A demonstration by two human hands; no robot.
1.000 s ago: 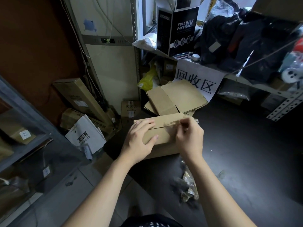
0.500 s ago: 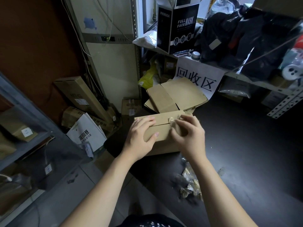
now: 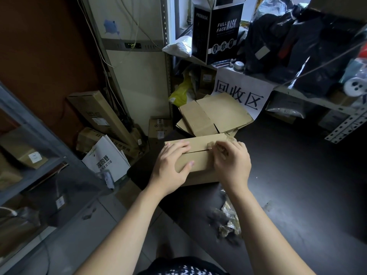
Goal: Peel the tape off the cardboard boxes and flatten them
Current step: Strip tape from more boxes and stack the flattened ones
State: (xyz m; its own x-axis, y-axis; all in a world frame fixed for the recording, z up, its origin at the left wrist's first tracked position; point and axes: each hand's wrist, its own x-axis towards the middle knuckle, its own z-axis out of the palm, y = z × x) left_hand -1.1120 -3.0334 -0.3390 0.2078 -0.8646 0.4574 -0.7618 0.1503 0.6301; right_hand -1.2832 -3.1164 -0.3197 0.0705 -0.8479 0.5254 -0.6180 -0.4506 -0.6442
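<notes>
Beneath the hands sits the cardboard box [image 3: 198, 158]; left hand [image 3: 172, 162] presses its top, right hand [image 3: 232, 162] pinches tape [image 3: 211, 145].

There were two hands, left hand [image 3: 170, 167] and right hand [image 3: 233, 165]. The table [image 3: 297, 175] had one box [image 3: 198, 159], one tape strip [image 3: 211, 145], one cardboard pile [image 3: 218, 114] and one scrap heap [image 3: 228, 225].

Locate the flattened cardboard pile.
Head view, centre: the flattened cardboard pile lies at the far edge of the dark table, just behind the taped box and below the white sign.
</notes>
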